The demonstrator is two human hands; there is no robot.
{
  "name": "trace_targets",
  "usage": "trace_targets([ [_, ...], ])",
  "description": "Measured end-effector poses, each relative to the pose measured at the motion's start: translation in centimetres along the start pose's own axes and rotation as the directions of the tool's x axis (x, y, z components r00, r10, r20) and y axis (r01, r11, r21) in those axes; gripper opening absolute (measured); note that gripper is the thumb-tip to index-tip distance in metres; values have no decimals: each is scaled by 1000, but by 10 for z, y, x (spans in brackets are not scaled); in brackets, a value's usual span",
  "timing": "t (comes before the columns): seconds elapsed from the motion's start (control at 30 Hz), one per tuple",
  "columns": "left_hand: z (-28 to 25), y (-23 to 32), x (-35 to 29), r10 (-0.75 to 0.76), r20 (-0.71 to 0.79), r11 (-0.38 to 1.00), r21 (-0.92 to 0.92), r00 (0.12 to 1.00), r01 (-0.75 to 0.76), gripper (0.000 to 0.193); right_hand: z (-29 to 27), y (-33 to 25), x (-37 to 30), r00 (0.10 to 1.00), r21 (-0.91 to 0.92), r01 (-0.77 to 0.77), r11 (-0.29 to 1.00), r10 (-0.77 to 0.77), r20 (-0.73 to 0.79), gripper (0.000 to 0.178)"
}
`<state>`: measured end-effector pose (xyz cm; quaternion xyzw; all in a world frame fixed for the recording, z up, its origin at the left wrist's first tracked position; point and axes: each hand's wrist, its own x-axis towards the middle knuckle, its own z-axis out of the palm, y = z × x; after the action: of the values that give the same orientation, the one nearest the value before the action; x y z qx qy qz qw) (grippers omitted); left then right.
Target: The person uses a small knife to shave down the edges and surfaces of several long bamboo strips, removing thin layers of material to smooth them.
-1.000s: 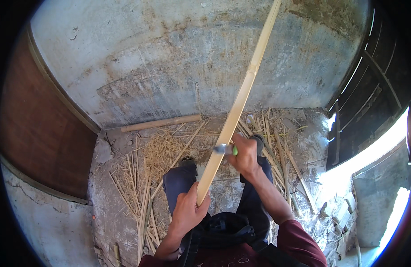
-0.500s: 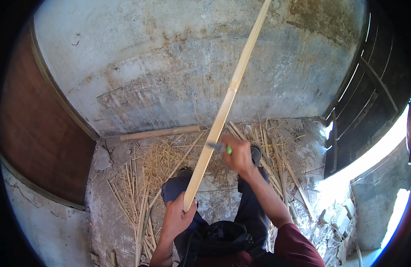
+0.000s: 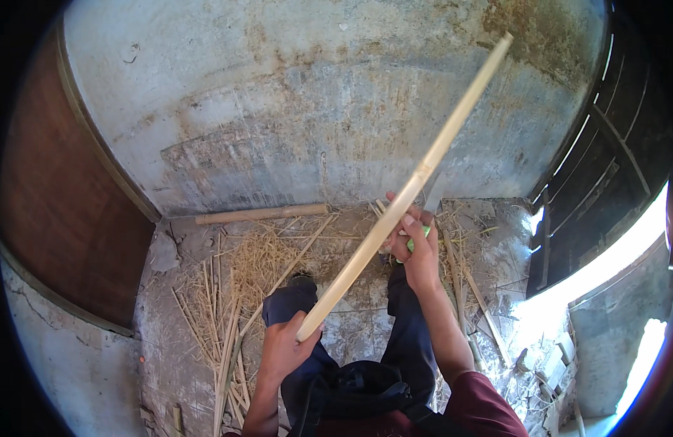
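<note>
A long pale bamboo strip (image 3: 456, 125) slants from near my lap up to the far right, with its narrow edge now mostly toward me. Its lower end sits in the closed fingers of my left hand (image 3: 284, 349). My right hand (image 3: 421, 258) is beside the strip's middle, its fingers touching or just under it. That same hand is closed on a knife (image 3: 433, 194) with a green handle; the blade points up and away, past the far side of the strip. Part of the handle is hidden by my fingers.
Heaped shavings (image 3: 267, 266) and thin bamboo strips (image 3: 231, 349) litter the floor on both sides of my legs. A bamboo pole (image 3: 263, 214) lies along the foot of the stained wall (image 3: 278, 109). Rubble blocks (image 3: 553, 364) are piled at the right.
The strip has swung to the right at its far end and been turned edge-on. My right hand moved right, from having the knife blade on the strip to supporting the strip with the blade pointing away.
</note>
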<state>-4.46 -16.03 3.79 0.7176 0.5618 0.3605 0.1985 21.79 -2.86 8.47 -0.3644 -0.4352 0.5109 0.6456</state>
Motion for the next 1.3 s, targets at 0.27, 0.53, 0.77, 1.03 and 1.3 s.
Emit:
trace_targets([
  [0.27,-13,-1,3,58,184,998,-47,981,-51,32,-18,6,0,999,-112,-22,993,27,43,30],
  [0.53,-17,3,7,-125,564,816,-409,816,408,25,-11,-14,4,997,-154,61,986,-54,50,29],
  [0.77,2,-22,7,81,277,906,-421,958,46,29,-12,-19,2,995,-76,99,992,-97,39,38],
  [1.03,10,-2,18,61,202,896,-442,978,36,30,-36,17,-25,964,-176,265,948,-260,50,41],
  [1.3,15,16,27,-29,81,908,-415,996,60,24,-55,23,-53,931,-203,338,919,-296,214,42],
])
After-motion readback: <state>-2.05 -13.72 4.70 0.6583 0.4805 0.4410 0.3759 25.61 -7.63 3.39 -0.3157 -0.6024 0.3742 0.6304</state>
